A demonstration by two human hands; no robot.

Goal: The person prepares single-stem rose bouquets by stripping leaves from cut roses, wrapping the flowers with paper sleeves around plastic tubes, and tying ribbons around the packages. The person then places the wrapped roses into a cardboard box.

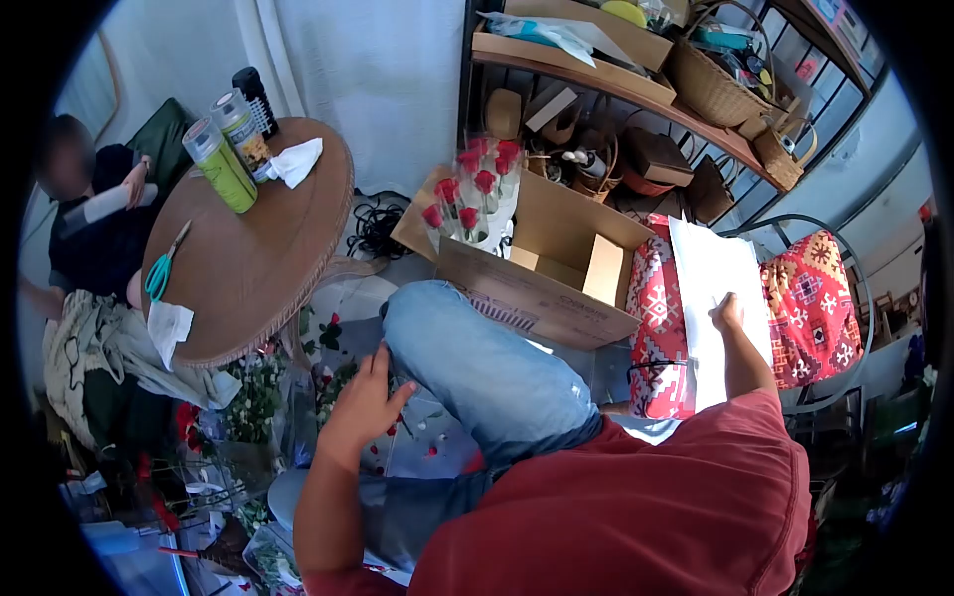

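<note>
My left hand (pixel 370 397) is held beside my bent knee, fingers stretched out and nothing in it. On my right, a long white paper sheet (pixel 708 268) lies over a red patterned cushion (pixel 658 328). My right hand (pixel 728 312) is on this sheet with its fingers curled at the paper; the fingertips are partly hidden. An open cardboard box (pixel 542 288) stands in front of my knee. Several red roses in clear sleeves (pixel 472 194) stand upright at the box's left end.
A round wooden table (pixel 253 258) holds spray cans (pixel 221 164), scissors (pixel 162 268) and tissues. Behind it sits another person (pixel 99 209). Cut flowers and greenery (pixel 253 407) cover the floor at left. A shelf with baskets (pixel 715 84) stands behind the box.
</note>
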